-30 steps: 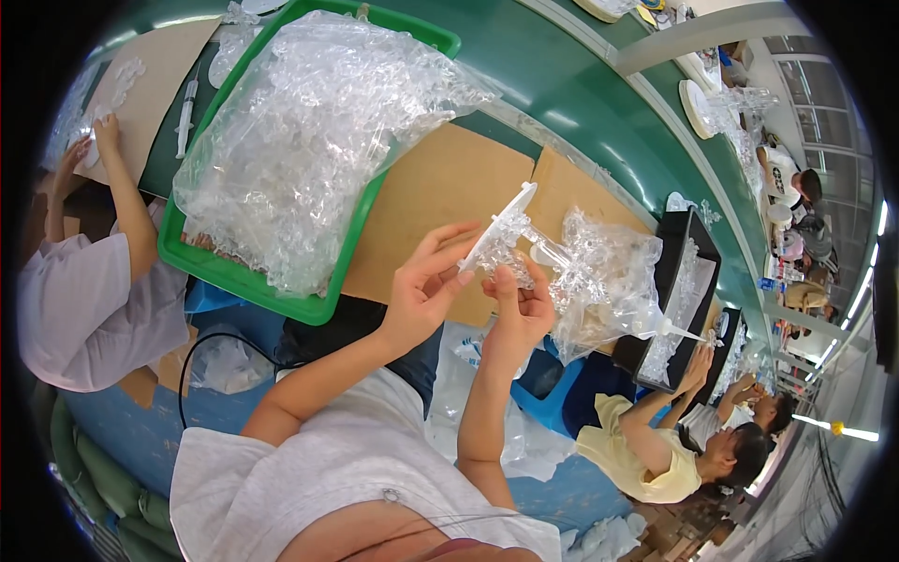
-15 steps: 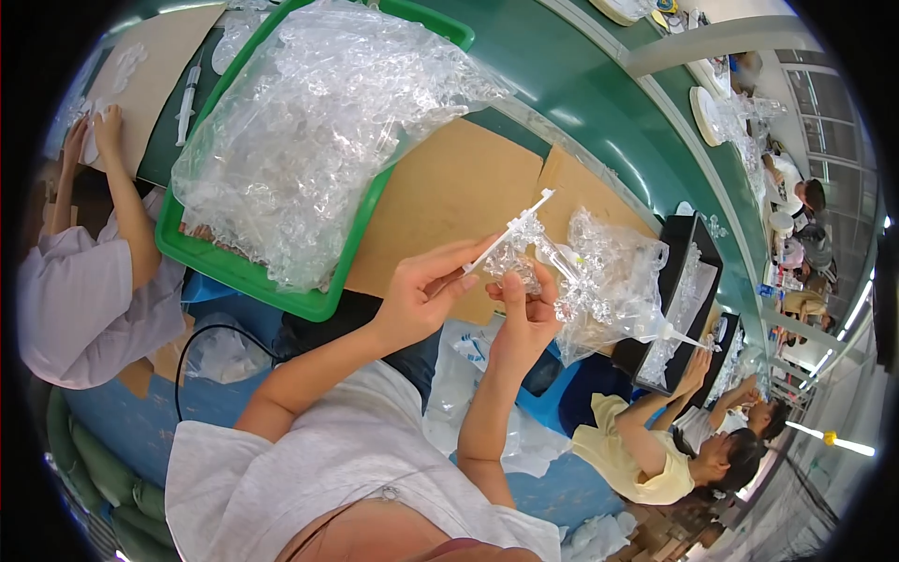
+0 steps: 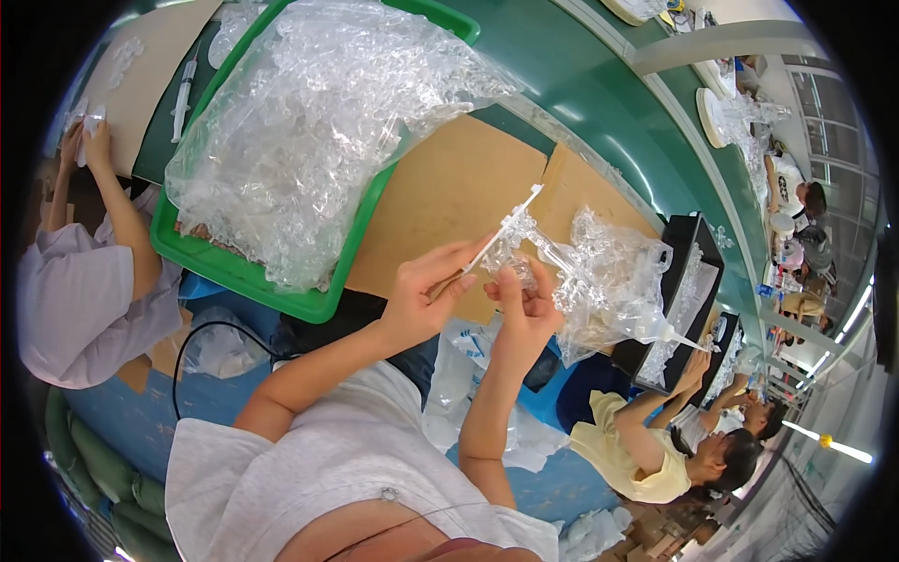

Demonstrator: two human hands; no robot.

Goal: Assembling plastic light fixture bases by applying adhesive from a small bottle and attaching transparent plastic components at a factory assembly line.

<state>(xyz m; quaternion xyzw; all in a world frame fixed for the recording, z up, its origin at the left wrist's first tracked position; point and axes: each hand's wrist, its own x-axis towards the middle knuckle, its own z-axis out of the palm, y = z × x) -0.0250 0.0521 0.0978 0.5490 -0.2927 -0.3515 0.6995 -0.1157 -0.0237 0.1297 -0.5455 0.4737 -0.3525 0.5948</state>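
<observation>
My left hand (image 3: 426, 290) pinches a clear plastic syringe (image 3: 506, 229) by its lower end, its plunger pointing up and to the right over the brown cardboard mat (image 3: 440, 197). My right hand (image 3: 524, 304) holds a small clear plastic part against the syringe barrel, fingers closed on it. Just right of both hands lies a crumpled clear bag of plastic parts (image 3: 613, 281).
A green tray (image 3: 253, 276) heaped with a large clear bag of plastic parts (image 3: 318, 122) sits to the left. Black bins (image 3: 688, 290) stand to the right. One person (image 3: 75, 272) works at the left, another in yellow (image 3: 655, 450) at the lower right. A green conveyor (image 3: 581, 94) runs behind.
Both hands stay together with the syringe; it has tilted slightly and shifted a little toward the small bag.
</observation>
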